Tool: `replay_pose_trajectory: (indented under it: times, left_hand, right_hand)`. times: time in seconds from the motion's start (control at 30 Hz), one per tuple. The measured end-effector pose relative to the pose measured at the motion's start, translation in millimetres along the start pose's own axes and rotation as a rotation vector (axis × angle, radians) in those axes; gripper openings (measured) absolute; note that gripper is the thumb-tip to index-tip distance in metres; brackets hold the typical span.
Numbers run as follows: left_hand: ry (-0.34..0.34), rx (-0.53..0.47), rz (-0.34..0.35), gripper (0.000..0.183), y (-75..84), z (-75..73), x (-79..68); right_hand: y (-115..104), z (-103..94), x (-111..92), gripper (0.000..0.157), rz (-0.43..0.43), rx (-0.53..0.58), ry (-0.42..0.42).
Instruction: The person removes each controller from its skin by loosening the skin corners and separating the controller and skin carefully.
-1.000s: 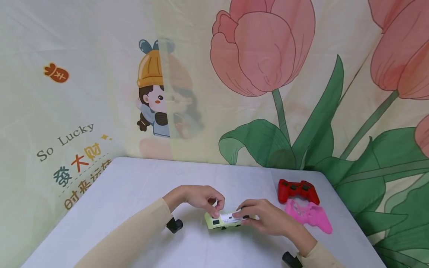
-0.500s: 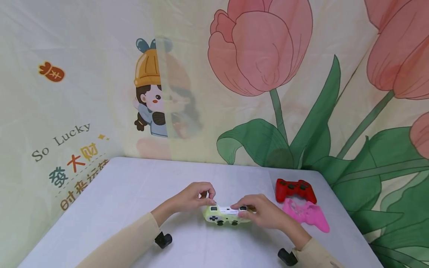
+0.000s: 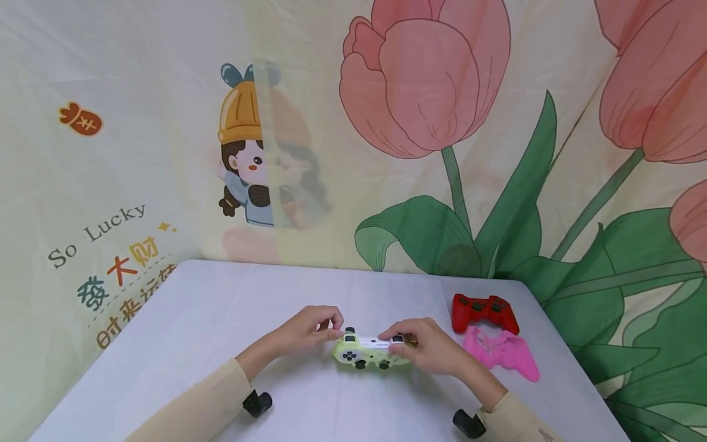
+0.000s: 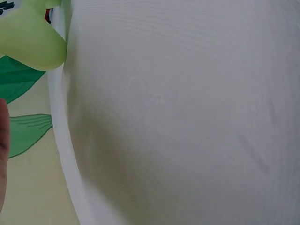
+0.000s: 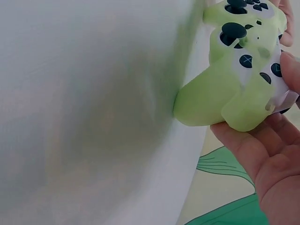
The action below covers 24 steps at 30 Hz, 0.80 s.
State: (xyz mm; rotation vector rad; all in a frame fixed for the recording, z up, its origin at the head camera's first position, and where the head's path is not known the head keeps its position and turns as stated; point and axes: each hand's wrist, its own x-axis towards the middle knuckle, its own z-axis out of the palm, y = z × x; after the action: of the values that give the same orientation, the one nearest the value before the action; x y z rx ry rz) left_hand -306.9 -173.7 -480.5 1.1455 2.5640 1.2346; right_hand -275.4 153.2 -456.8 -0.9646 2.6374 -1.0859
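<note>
The right grip (image 3: 424, 345) grasps the green controller (image 3: 361, 353) at mid-desk (image 3: 315, 411); whether the left grip (image 3: 308, 330), at its other end, pinches, I cannot tell. Only the right wrist view shows clearly its X button (image 5: 245, 61).

Red controller (image 3: 486, 309) just beside pink cover (image 3: 504, 352), tulip-printed backdrop (image 3: 425, 80) beyond.

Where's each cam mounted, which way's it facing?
Head: on head, facing forward-down at the table; left hand, right hand, sleeves show.
Left wrist: on that wrist, facing mostly table; sliver of left hand shows.
Right wrist: on that wrist, facing table and green controller; right hand, bit of left hand show.
Wrist views share the green controller.
</note>
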Motion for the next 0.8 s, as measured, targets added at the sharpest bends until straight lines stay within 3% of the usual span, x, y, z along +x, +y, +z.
replay_pose_trajectory:
  times: [0.2, 0.43, 0.8]
  left_hand:
    - [-0.057, -0.024, 0.034, 0.013, 5.1, -1.8, 2.3]
    - [-0.049, 0.007, 0.107, 0.010, 2.6, 1.4, 0.1]
    - [-0.032, -0.014, 0.099, 0.007, 2.3, 4.3, -1.2]
  right_hand:
    - [-0.6, 0.9, -1.3, 0.021, 0.013, 0.007, 0.010]
    - [2.4, 4.0, -1.7, 0.022, 0.027, 0.023, 0.018]
    - [4.1, 2.4, -3.1, 0.022, 0.027, 0.040, 0.032]
